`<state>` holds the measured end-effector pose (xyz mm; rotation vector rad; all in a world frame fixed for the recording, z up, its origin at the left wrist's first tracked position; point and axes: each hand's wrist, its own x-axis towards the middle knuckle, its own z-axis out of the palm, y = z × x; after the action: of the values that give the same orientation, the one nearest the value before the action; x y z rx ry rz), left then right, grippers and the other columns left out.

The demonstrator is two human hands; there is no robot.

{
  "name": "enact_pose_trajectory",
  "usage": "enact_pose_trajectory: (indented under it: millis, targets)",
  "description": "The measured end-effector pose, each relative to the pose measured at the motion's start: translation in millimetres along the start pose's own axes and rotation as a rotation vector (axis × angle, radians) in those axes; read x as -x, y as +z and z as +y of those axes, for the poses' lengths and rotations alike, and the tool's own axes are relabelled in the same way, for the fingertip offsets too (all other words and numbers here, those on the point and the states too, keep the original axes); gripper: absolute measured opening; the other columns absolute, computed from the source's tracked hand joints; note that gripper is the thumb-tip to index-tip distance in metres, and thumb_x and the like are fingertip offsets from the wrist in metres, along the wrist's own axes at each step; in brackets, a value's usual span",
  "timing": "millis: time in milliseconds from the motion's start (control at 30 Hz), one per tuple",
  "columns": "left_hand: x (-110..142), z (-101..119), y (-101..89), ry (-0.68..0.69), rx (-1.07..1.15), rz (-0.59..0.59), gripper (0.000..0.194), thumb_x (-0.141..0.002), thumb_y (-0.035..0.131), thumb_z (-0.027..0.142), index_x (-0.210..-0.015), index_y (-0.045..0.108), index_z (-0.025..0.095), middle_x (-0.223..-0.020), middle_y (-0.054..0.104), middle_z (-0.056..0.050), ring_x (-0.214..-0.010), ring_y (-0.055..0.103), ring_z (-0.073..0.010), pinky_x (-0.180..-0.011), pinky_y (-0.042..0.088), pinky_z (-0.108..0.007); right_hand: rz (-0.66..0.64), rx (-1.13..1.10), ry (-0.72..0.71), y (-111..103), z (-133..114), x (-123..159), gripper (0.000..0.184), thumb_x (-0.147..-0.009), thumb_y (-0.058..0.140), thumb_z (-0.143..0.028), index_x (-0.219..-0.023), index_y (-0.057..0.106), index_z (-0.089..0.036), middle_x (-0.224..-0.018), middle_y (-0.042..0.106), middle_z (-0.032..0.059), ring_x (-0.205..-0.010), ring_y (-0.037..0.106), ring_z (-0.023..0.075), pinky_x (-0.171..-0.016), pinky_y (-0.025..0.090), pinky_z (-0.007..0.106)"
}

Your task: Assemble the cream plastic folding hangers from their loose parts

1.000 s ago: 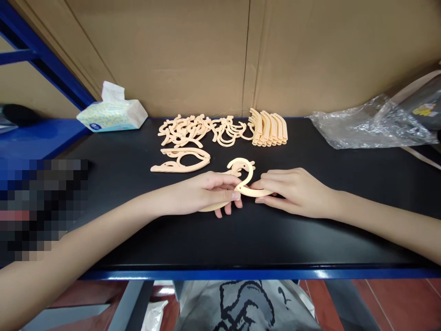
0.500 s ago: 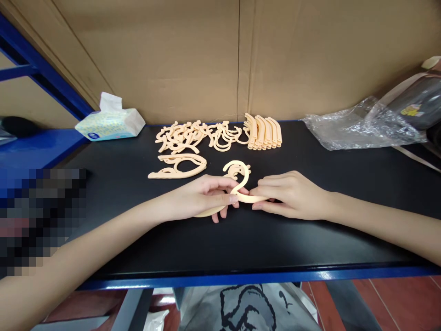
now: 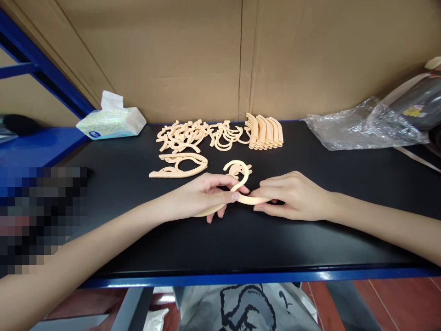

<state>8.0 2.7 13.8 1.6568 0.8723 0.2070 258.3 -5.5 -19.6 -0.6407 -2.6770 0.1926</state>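
Note:
A cream plastic folding hanger (image 3: 254, 200) with a curved hook is held over the black table. My left hand (image 3: 215, 193) closes round its middle, thumb on the base of the hook. One hanger arm runs out below the left palm. The fingers of my right hand (image 3: 287, 195) pinch the other arm, covering its end. Just behind the hook, a small cream piece (image 3: 237, 171) lies on the table, partly hidden. Left of it lies a folded hanger (image 3: 182, 166), apart from both hands.
Along the back lie a heap of cream hanger parts (image 3: 182, 135), several loose hooks (image 3: 223, 138) and a stack of hanger arms (image 3: 265, 133). A tissue pack (image 3: 113, 122) stands at the back left. Clear plastic bag (image 3: 361, 126) and a dark bag (image 3: 420, 99) are at right.
Both hands stay almost in place on the hanger. The left fingertips beneath it have shifted slightly to the left. The view has moved a little.

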Motion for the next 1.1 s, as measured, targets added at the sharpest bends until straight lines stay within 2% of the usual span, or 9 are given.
enact_pose_trajectory:
  millis: [233, 367, 867, 1100]
  targets:
    - [-1.3, -1.1, -0.1, 0.077, -0.010, -0.062, 0.038, -0.094, 0.054, 0.039, -0.125, 0.059, 0.018, -0.067, 0.051, 0.003, -0.059, 0.052, -0.0086, -0.048, 0.050, -0.016, -0.012, -0.016, -0.003, -0.9, 0.2, -0.9, 0.025, -0.099, 0.046, -0.034, -0.093, 0.065, -0.018, -0.071, 0.059, -0.0012, -0.061, 0.051, 0.0089, -0.055, 0.031, 0.022]
    - [-0.7, -0.1, -0.3, 0.091, 0.004, -0.058, 0.036, -0.094, 0.054, 0.036, -0.125, 0.060, 0.018, -0.068, 0.050, 0.003, -0.060, 0.052, -0.0083, -0.048, 0.049, -0.014, -0.022, -0.011, -0.003, -1.2, -0.1, -0.2, 0.025, -0.099, 0.046, -0.034, -0.094, 0.065, -0.018, -0.072, 0.059, -0.0012, -0.062, 0.052, 0.0089, -0.055, 0.032, 0.022]
    - [-1.5, -1.1, -0.3, 0.101, 0.023, -0.068, 0.030, -0.095, 0.053, 0.031, -0.120, 0.063, 0.018, -0.073, 0.052, 0.002, -0.064, 0.054, -0.0081, -0.051, 0.051, -0.014, -0.021, 0.000, -0.013, -0.5, 1.2, 0.4, 0.025, -0.099, 0.047, -0.034, -0.094, 0.066, -0.017, -0.072, 0.058, -0.0014, -0.061, 0.051, 0.0087, -0.055, 0.032, 0.022]
    - [-1.1, -0.7, -0.6, 0.080, 0.015, -0.075, 0.031, -0.096, 0.052, 0.035, -0.121, 0.063, 0.020, -0.075, 0.052, 0.002, -0.066, 0.054, -0.0091, -0.053, 0.051, -0.016, -0.016, 0.006, -0.024, -1.0, 1.2, -0.7, 0.026, -0.099, 0.047, -0.034, -0.097, 0.066, -0.017, -0.072, 0.059, -0.0012, -0.061, 0.052, 0.0088, -0.055, 0.032, 0.022]
